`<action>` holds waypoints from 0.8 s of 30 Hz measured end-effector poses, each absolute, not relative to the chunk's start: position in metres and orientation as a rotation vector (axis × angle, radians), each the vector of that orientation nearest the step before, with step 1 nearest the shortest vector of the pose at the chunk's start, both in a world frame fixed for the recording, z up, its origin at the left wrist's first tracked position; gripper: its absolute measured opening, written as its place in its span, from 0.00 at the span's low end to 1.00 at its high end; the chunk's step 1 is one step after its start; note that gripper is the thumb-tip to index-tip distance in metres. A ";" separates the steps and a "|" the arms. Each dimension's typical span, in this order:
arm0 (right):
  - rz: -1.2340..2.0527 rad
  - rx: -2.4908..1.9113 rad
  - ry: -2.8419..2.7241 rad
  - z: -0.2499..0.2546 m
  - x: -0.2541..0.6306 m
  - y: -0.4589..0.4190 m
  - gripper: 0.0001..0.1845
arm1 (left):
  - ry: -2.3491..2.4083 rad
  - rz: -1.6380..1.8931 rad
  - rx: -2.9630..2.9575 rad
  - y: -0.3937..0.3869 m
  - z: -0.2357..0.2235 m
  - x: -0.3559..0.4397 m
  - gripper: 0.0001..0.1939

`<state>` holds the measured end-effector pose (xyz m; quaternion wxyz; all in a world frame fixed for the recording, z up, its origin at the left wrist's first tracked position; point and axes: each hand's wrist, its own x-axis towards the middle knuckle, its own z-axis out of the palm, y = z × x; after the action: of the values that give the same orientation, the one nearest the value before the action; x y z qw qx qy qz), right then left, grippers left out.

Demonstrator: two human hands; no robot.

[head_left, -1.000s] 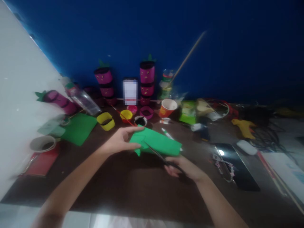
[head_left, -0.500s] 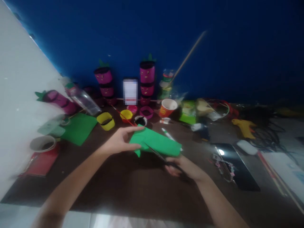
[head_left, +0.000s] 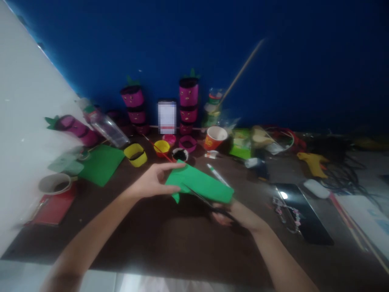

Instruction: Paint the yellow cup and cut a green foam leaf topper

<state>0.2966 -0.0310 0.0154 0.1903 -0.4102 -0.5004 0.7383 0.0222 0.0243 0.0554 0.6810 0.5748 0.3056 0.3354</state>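
My left hand (head_left: 154,180) pinches the left edge of a green foam sheet (head_left: 200,184) held above the dark table (head_left: 170,239). My right hand (head_left: 238,217) grips the handles of black scissors (head_left: 209,202), whose blades reach up and left into the sheet's lower edge. The green sheet partly hides the right hand's fingers.
Pink decorated cups (head_left: 188,97) stand stacked at the back by the blue wall. Paint pots (head_left: 161,147), a yellow ring (head_left: 135,155), an orange paper cup (head_left: 214,138), another green sheet (head_left: 101,163), a yellow glue gun (head_left: 311,162) and a black phone (head_left: 300,211) lie around.
The green sheet has shifted slightly lower right, covering more of the right hand. The scissors stay in the cut; both hands are nearly still.
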 end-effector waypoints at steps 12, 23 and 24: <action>2.043 -1.184 -1.487 0.020 0.296 -0.031 0.26 | 0.650 0.728 1.320 0.024 0.058 0.020 0.34; 2.053 -1.183 -1.488 0.021 0.295 -0.031 0.26 | 0.651 0.750 1.331 0.023 0.059 0.020 0.34; 2.054 -1.187 -1.488 0.021 0.295 -0.031 0.26 | 0.653 0.749 1.329 0.023 0.059 0.020 0.34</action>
<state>0.2953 -0.0308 0.0206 0.1698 -0.4176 -0.5238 0.7228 0.0201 0.0228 0.0593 0.6749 0.5909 0.2904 0.3331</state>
